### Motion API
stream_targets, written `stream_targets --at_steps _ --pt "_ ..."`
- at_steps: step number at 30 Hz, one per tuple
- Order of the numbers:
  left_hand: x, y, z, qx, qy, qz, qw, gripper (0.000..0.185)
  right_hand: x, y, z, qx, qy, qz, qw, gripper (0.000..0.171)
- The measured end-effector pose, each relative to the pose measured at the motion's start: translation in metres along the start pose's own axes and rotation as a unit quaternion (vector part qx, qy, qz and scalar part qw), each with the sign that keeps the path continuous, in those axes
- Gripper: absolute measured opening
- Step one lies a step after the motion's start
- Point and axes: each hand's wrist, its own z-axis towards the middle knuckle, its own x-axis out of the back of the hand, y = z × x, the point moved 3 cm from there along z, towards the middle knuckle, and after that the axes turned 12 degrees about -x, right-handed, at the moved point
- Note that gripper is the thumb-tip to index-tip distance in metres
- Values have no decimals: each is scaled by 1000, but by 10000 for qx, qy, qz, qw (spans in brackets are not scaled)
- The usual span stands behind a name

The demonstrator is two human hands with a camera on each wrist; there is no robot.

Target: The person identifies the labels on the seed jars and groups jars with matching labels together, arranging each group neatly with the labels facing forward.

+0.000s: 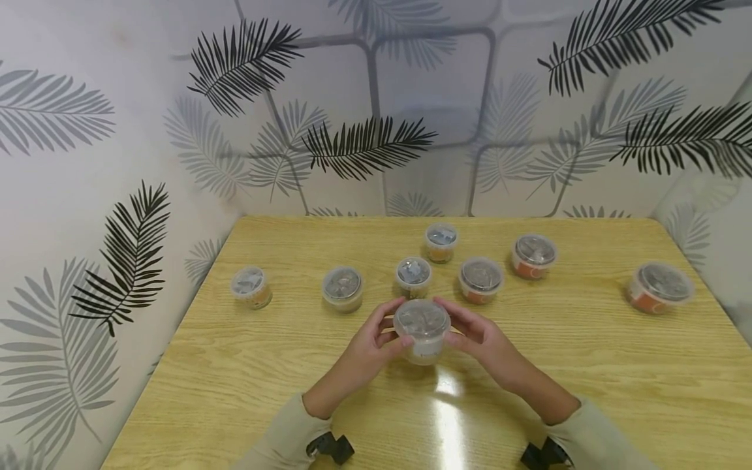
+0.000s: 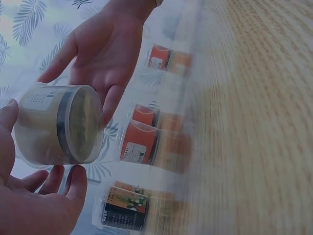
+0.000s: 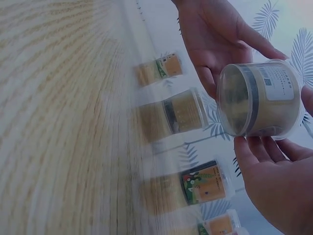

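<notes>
A clear round tub (image 1: 422, 329) with a see-through lid and pale contents is held just above the wooden table (image 1: 235, 391), near its middle. My left hand (image 1: 389, 331) cups its left side, thumb on the wall and fingers curled beneath. My right hand (image 1: 464, 326) cups the right side the same way. The left wrist view has the tub (image 2: 54, 125) lying between my left hand's (image 2: 39, 205) thumb and fingers, with the right hand's (image 2: 107, 49) palm behind it. From the right wrist the tub (image 3: 259, 100) rests on my right hand's (image 3: 279, 186) fingertips, the left hand (image 3: 215, 34) beyond.
Several similar lidded tubs stand in a loose row behind my hands: one far left (image 1: 250, 286), one beside it (image 1: 343, 287), small ones at centre (image 1: 414, 275), orange-labelled ones to the right (image 1: 534, 255) and far right (image 1: 659, 287). Leaf-patterned walls enclose the table's back and sides.
</notes>
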Motion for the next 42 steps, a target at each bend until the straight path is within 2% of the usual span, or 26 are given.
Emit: stream_targets --at_steps 5,12,15,23,26,32,37,39,42 --pt "2 3 1 -53 103 -91 9999 59 2 -2 -2 68 175 53 9998 49" --pt "-2 26 2 -256 205 -66 9994 52 4 -3 -4 155 370 58 9992 48" --pt "-3 27 3 -273 259 -118 9992 50 4 -3 -4 159 382 59 9991 48" --pt "-1 6 3 -246 210 -131 9994 51 3 -2 -4 113 429 236 9987 49" --pt "-1 3 3 -270 186 -110 9994 51 3 -1 -3 124 431 271 9986 49" --pt "-4 3 1 -264 146 -142 9994 52 2 0 -1 -58 384 278 9989 54" --pt "-9 3 -1 89 -17 -322 9994 60 -1 0 -1 -161 197 272 9993 59" --pt "-11 5 -1 205 -97 -307 9993 62 -3 0 -1 -128 99 304 9994 60" --pt "-13 14 -1 183 -191 -171 9995 66 -5 0 0 -78 -61 346 9994 61"
